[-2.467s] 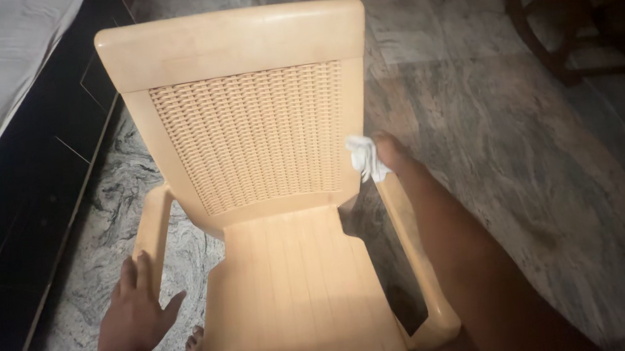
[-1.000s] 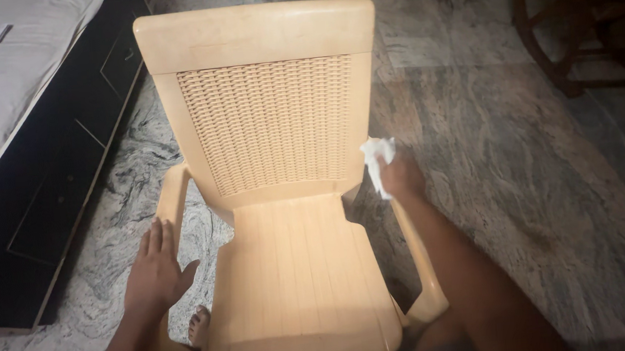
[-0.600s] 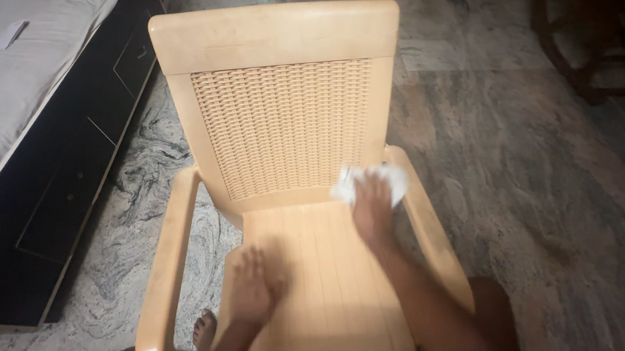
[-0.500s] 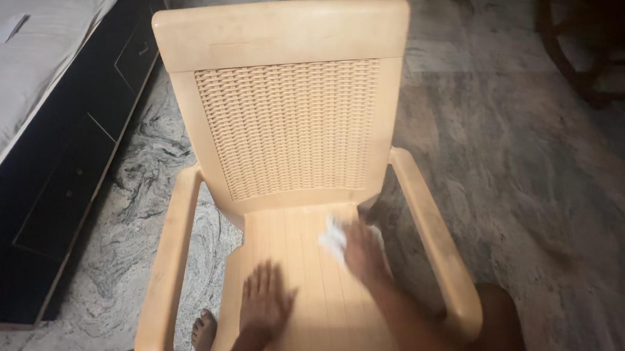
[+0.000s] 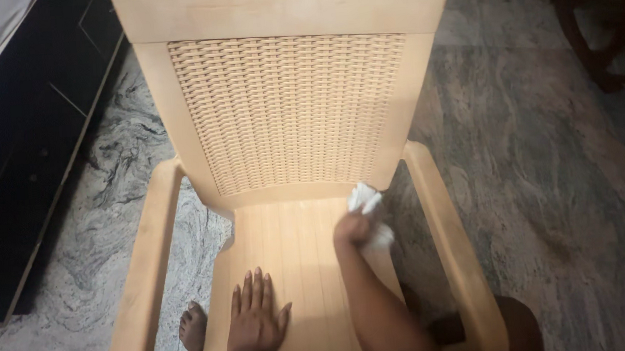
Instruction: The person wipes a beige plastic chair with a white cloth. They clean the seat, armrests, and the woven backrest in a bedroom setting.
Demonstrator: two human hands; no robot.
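Observation:
A tan plastic chair with a woven-pattern backrest and two armrests fills the middle of the view. My right hand is closed around a crumpled white cloth and presses it on the rear right part of the slatted seat, near the backrest base. My left hand lies flat on the front of the seat, fingers spread, holding nothing.
A dark bed frame with a pale mattress stands at the left. Dark wooden furniture legs are at the top right. Grey marbled stone floor surrounds the chair. A bare foot shows under the left armrest.
My right hand carried the cloth from the backrest's right edge down onto the seat and rubs it there. My left hand shifted from the left armrest onto the seat. The view has moved closer.

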